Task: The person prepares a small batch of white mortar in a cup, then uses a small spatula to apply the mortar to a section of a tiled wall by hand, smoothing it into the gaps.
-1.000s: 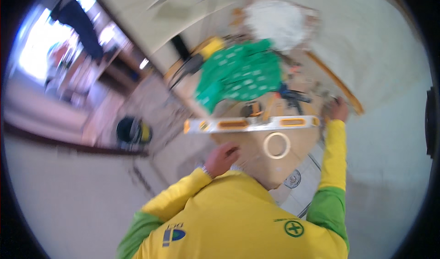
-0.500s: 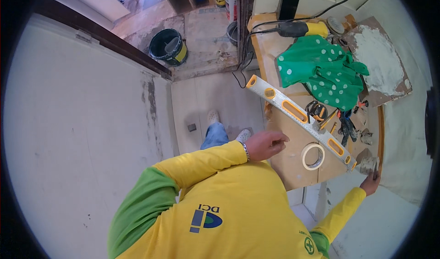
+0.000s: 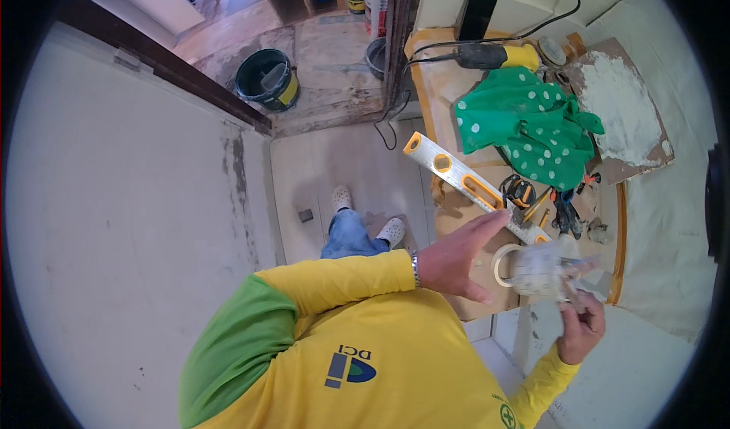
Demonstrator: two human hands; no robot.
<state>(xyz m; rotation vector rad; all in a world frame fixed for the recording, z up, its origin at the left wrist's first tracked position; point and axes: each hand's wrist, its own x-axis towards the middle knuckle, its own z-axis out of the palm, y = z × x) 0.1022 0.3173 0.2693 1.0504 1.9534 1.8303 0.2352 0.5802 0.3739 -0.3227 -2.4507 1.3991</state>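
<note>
At about five o'clock, nearest the lower rim, the right hand (image 3: 582, 329) is closed around the lower end of a pale, motion-blurred object (image 3: 544, 269) that it holds up above the near end of the workbench (image 3: 456, 201) (too smeared to tell what it is). Toward four o'clock, just left of that object, the left hand (image 3: 456, 262) is spread flat with fingers straight, gripping nothing; its fingertips lie close to a roll of pale tape (image 3: 503, 265), though whether they touch it I cannot tell. Both forearms wear yellow sleeves, and a metal bracelet (image 3: 415, 269) circles the left wrist.

Farther up, around three o'clock, a yellow-and-silver spirit level (image 3: 460, 178) lies slantwise, one end sticking out past the workbench edge. Beside its far end sits a clutter of small hand tools (image 3: 547, 205). At two o'clock a green cloth with white dots (image 3: 532, 125) lies crumpled, and to its right a board caked with white plaster (image 3: 620, 110). Beyond the cloth, near one o'clock, a yellow-and-black power tool (image 3: 498, 55) lies with its cable running to a wall socket.

Down on the floor at eleven o'clock stands a dark bucket (image 3: 266, 79), well apart from the bench. Near the centre, two pale shoes (image 3: 365, 216) show on the pale floor.
</note>
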